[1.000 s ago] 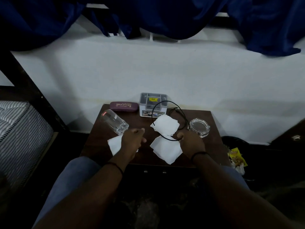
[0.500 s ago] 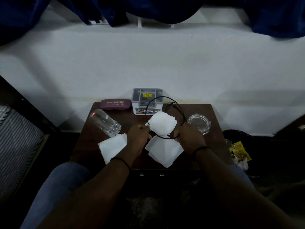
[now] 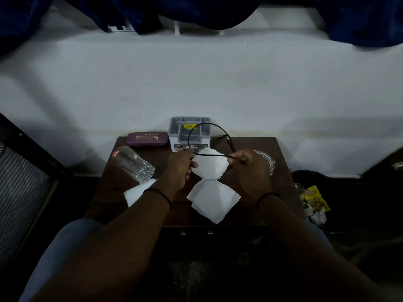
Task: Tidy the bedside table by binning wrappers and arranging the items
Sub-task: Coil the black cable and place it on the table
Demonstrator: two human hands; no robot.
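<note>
A black cable point(image 3: 197, 128) loops above the brown bedside table point(image 3: 281, 177). My left hand point(image 3: 180, 165) pinches one part of it and my right hand point(image 3: 250, 166) grips another, with a short stretch pulled between them. Three white tissues lie on the table: one point(image 3: 209, 168) under the cable between my hands, one point(image 3: 214, 200) at the front, one point(image 3: 137, 191) partly under my left forearm. A drinking glass point(image 3: 133, 163) lies on its side at the left.
A purple spectacle case point(image 3: 147, 138) and a small grey-white box point(image 3: 188, 134) stand at the back by the wall. A glass ashtray point(image 3: 267, 163) sits behind my right hand. On the floor to the right a dark bin point(image 3: 309, 182) holds a yellow snack wrapper point(image 3: 315, 198). A mattress edge point(image 3: 19, 188) is at left.
Both hands have lifted and moved toward the back of the table, drawing the cable loop up off the tissues. The camera has tilted and shifted a little.
</note>
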